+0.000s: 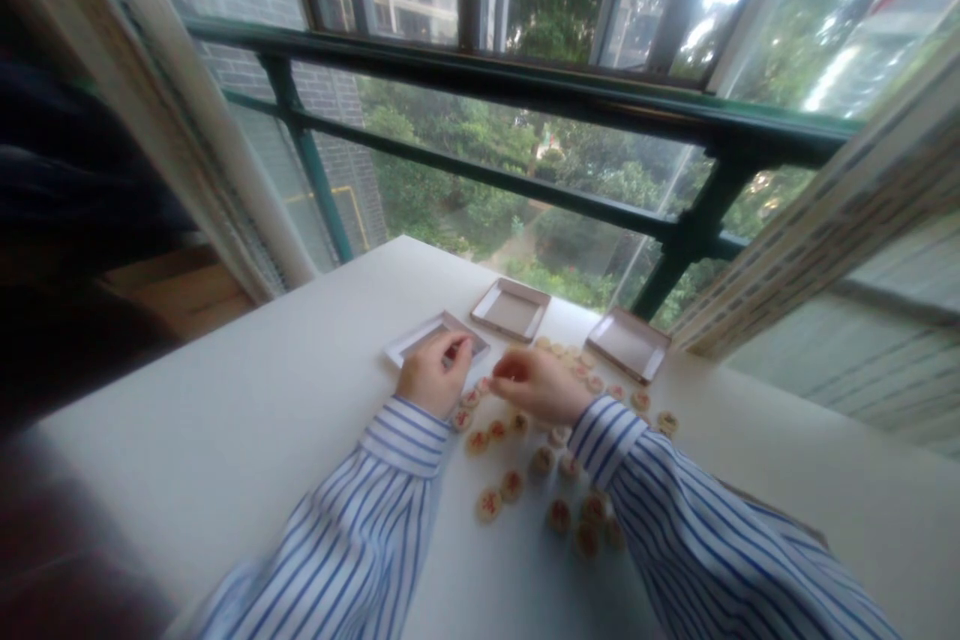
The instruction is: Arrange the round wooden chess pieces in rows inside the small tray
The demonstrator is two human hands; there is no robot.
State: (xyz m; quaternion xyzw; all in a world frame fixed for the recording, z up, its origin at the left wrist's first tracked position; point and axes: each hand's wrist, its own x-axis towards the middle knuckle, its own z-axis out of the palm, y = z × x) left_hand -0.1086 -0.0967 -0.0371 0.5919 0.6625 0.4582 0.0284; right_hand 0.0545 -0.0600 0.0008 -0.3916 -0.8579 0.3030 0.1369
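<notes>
My left hand (pixel 439 370) is closed with curled fingers over the near edge of a shallow box tray (pixel 409 340). Whatever its fingers may hold is hidden. To its right, my right hand (pixel 544 382) is also curled, thumb and fingers drawn together just above the table. Small round xiangqi pieces, one of them a red-marked piece (pixel 470 398), lie between and below the two hands. Blur hides whether the right fingertips grip a piece. Several more pieces, such as a xiangqi piece (pixel 489 504), are scattered toward me, some with red characters and some dark.
Two more shallow box trays, the middle tray (pixel 511 310) and the right tray (pixel 628 345), lie near the far edge of the white table (pixel 247 400). Pale pieces (pixel 559 350) sit between them. A green railing (pixel 480 175) and window stand beyond the table.
</notes>
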